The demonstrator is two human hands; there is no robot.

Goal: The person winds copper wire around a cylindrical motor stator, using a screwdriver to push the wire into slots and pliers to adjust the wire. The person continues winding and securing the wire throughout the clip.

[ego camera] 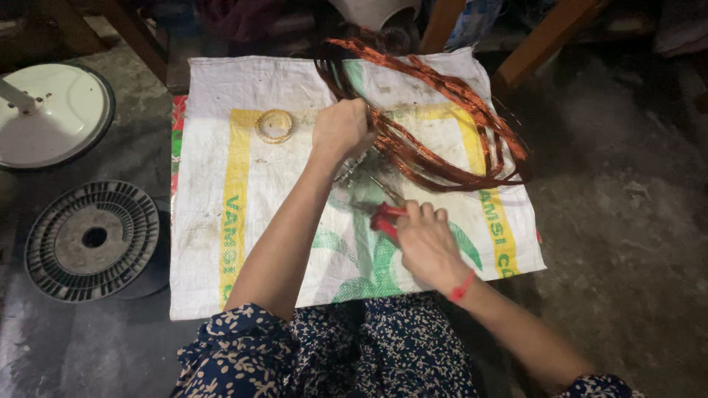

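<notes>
A long bundle of copper wire (442, 125) lies looped across a white woven sack (221, 221) spread on the floor. My left hand (341, 129) is closed on the wire bundle near its lower bend. My right hand (424, 243) grips a red-handled cutter (386, 217), whose metal jaws point up toward the wire by the left hand. A red band sits on my right wrist.
A small tan coil of wire (274, 125) rests on the sack to the left. On the concrete floor at left lie a black ribbed fan grille (92, 239) and a white round fan base (51, 110). Wooden furniture legs (546, 40) stand behind the sack.
</notes>
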